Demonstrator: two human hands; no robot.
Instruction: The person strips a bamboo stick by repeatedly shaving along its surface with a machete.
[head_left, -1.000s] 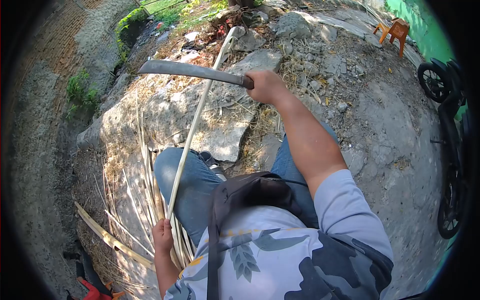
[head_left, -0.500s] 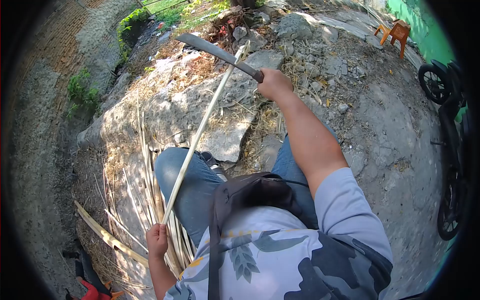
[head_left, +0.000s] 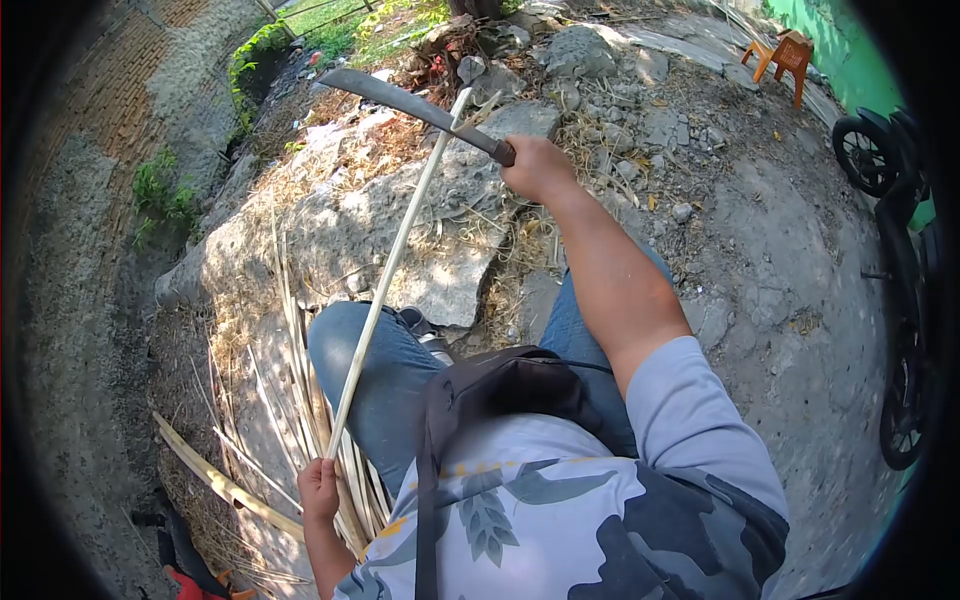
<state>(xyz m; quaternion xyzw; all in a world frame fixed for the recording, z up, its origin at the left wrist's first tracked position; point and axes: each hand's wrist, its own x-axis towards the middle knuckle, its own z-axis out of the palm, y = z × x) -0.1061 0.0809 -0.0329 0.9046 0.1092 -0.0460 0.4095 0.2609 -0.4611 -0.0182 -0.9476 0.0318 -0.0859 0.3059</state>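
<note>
The left hand (head_left: 318,485) clasped the near end of a long, pale, bamboo-like strip (head_left: 373,313) slanting over the blue-denim left knee (head_left: 335,345), while the right hand (head_left: 537,168) gripped a curved, grey metal machete (head_left: 400,98) across its far end, where a tan sliver (head_left: 482,110) suggested paring partly done.

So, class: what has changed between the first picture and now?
The right hand has shifted a little right; the machete's tip has swung up, and it now crosses the strip nearer the far end. A sliver now juts out to the right there. Nothing was let go: the left hand still grips the strip low down.
</note>
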